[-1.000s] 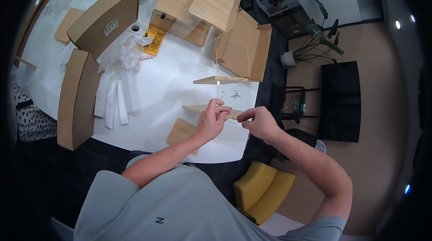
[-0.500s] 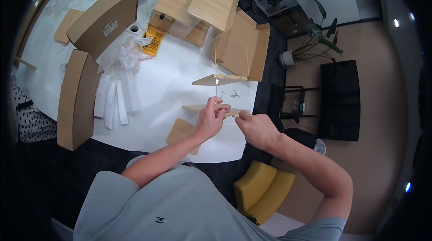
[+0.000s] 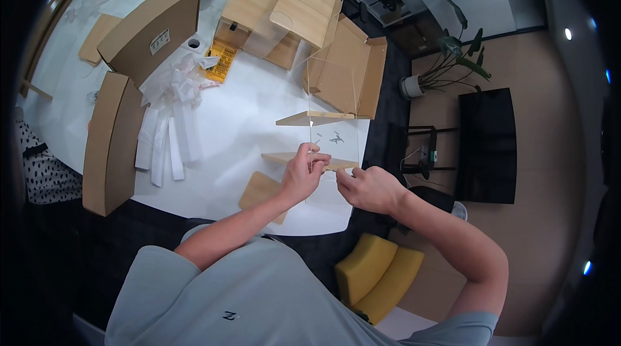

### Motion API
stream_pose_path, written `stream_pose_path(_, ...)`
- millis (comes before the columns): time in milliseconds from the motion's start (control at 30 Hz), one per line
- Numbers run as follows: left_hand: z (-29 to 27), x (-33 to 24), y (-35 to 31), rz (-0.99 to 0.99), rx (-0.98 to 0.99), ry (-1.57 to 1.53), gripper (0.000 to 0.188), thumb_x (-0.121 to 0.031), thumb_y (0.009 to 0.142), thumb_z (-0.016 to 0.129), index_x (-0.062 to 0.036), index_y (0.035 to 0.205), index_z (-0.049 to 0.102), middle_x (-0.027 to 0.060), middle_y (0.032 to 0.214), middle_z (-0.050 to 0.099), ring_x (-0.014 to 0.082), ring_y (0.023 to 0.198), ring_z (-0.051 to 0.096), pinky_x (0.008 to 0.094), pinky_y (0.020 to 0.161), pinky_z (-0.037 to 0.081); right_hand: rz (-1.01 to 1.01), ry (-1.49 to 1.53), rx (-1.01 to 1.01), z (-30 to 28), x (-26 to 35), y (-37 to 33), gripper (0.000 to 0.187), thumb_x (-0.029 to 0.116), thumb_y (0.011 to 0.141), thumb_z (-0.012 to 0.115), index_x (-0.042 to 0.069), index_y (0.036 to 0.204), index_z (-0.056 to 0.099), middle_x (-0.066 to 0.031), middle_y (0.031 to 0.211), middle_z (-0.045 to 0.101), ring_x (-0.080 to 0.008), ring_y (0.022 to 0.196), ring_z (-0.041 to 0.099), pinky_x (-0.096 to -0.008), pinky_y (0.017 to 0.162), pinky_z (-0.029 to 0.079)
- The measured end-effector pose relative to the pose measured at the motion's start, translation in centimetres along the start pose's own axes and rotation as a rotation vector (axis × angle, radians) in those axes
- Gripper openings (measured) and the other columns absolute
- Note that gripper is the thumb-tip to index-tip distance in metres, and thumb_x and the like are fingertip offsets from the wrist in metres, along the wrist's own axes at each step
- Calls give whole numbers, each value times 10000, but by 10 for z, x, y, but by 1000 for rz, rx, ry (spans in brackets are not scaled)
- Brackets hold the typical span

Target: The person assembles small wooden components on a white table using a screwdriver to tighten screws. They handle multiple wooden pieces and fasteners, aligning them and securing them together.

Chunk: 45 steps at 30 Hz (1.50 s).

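My left hand [image 3: 302, 171] is closed with its fingers bent at the edge of a clear plastic panel [image 3: 333, 90], beside the lower wooden shelf board [image 3: 277, 157]. My right hand [image 3: 370, 189] pinches at the same board's near edge, and what lies between its fingertips is too small to make out. A second wooden board [image 3: 304, 118] stands parallel, farther off, against the clear panel. Several small metal screws [image 3: 336, 138] lie on the white table beyond my fingers. Flat near my left forearm rests a loose wooden board [image 3: 259, 189], partly covered by the arm.
Left on the white table [image 3: 213, 132] are open cardboard boxes [image 3: 108, 145], white foam strips [image 3: 158, 145], crumpled plastic wrap [image 3: 178, 84] and a yellow tool set [image 3: 221, 60]. Farther off stand a wood-and-clear-plastic shelf unit [image 3: 255, 0] and another carton [image 3: 362, 68]. A yellow chair [image 3: 378, 271] stands nearby.
My right hand has turned slightly and its fingers have shifted at the board's edge. My left hand has stayed almost in place.
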<state>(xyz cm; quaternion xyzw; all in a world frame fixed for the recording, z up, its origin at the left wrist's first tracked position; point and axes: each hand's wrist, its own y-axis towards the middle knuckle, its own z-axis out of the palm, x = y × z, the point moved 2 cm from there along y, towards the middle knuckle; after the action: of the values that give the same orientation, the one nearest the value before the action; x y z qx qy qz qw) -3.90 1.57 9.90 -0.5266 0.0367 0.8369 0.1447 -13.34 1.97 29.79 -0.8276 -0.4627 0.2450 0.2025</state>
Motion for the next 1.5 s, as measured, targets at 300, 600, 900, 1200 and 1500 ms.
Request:
stream_pose_path(300, 0, 0, 1, 52, -18, 31, 234, -16, 982, 542, 9, 1191, 439, 185, 1039, 766, 246, 931, 760, 329, 783, 592, 1043, 1326, -68, 26, -5, 6, 215, -20, 871, 673, -18, 1057, 779, -188, 1012, 770, -283, 940, 744, -343, 858, 575)
stream_pose_path(600, 0, -3, 1, -12, 6, -13, 255, -26, 989, 543, 12, 1218, 436, 171, 1053, 766, 213, 916, 755, 330, 787, 596, 460, 451, 35, -5, 6, 8, 86, 66, 847, 658, 1, 893, 690, -138, 922, 673, -285, 779, 732, -410, 701, 611)
stream_pose_path(900, -3, -3, 3, -54, 37, 4, 247, 25, 1003, 510, 9, 1234, 423, 196, 1161, 727, 220, 1058, 724, 324, 857, 624, 580, 732, -34, 17, -5, 13, 134, 2, 827, 645, -52, 914, 731, -156, 857, 722, -251, 708, 731, -358, 621, 591)
stream_pose_path(1200, -2, -10, 3, -62, 59, 20, 250, 24, 1000, 515, 7, 1231, 422, 201, 1166, 725, 223, 1066, 724, 328, 855, 627, 547, 612, 18, 8, -9, 10, 184, 14, 834, 655, -11, 1006, 714, -142, 911, 684, -247, 697, 719, -374, 623, 590)
stream_pose_path(1500, 0, 2, 3, 29, -23, -13, 254, -11, 983, 548, 10, 1205, 429, 187, 1057, 764, 243, 918, 762, 333, 775, 594, 293, 322, -29, 17, 6, 3, 134, 37, 832, 656, -10, 945, 709, -127, 937, 663, -285, 738, 725, -397, 692, 611)
